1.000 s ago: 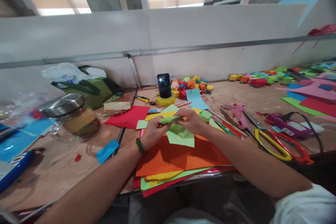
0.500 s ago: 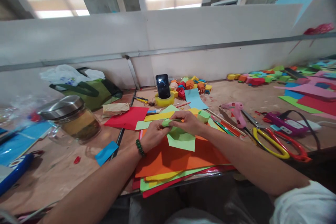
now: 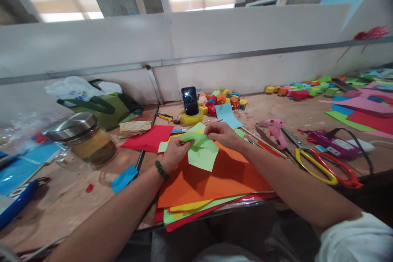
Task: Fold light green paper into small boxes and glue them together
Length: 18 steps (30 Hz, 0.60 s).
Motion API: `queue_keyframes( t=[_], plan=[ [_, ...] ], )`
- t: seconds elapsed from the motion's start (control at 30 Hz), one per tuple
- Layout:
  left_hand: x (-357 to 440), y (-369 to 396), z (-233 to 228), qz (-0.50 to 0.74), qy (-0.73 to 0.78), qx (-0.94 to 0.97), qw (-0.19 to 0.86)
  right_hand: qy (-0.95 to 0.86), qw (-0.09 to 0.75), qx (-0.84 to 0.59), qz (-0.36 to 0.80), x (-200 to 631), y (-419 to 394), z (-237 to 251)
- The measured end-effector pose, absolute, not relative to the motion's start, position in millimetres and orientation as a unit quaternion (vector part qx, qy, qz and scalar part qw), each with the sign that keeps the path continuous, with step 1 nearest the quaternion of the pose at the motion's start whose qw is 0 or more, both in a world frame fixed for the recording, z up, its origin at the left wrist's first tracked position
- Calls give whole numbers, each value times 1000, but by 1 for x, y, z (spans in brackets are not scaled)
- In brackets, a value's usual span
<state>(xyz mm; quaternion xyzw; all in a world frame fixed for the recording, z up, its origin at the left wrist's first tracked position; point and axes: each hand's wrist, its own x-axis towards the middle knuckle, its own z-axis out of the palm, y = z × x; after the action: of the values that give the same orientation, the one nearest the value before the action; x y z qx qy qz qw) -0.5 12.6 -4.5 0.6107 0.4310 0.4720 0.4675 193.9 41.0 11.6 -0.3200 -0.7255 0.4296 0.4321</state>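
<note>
Both hands, left [image 3: 175,151] and right [image 3: 221,134], pinch the top edge of a creased light-green paper [image 3: 201,153], hanging unfolded just above the orange sheet [image 3: 221,178] on the tabletop [image 3: 73,196].

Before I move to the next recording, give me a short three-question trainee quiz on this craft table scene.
1. True or false: both the left hand and the right hand hold the light green paper.
2. Multiple choice: the phone stands upright in a) the glass jar b) the yellow tape roll c) the green bag.
3. Which tool lies nearer the right hand: the pink glue gun or the scissors?

Key: 1 true. 2 b. 3 the pink glue gun.
</note>
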Motion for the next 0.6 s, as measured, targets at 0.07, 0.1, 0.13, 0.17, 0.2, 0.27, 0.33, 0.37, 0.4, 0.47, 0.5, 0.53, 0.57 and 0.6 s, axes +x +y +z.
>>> queue_keyframes(
  t=[0.07,0.1,0.13,0.17,0.2,0.27,0.33,0.37,0.4,0.47,0.5,0.53,0.57,0.6],
  plan=[
    [0,12,-5,469,426,625,456,-744,439,-320,390,192,36,11],
    [0,12,-5,468,423,633,449,-754,439,-320,369,191,33,11],
    [0,12,-5,465,419,643,441,-766,439,-320,345,190,30,11],
    [1,11,-5,461,415,656,431,-777,439,-319,319,189,27,11],
    [1,11,-5,457,410,669,418,-788,441,-318,291,187,23,11],
    [1,10,-4,448,404,695,391,-804,444,-315,241,184,17,11],
    [1,9,-3,442,403,713,367,-815,438,-319,204,182,12,11],
    [2,9,-2,442,404,718,354,-821,430,-324,190,181,10,12],
    [2,8,-2,442,405,724,341,-825,422,-331,179,181,9,12],
    [2,6,-1,451,403,734,310,-829,410,-347,158,180,6,12],
    [2,6,-1,462,402,735,291,-830,408,-351,144,180,4,12],
    [2,5,0,477,402,733,271,-832,411,-350,125,180,3,12],
    [2,4,1,496,402,728,250,-834,419,-344,100,180,2,13],
    [1,3,2,517,401,721,227,-836,430,-333,70,181,2,13]
  ],
)
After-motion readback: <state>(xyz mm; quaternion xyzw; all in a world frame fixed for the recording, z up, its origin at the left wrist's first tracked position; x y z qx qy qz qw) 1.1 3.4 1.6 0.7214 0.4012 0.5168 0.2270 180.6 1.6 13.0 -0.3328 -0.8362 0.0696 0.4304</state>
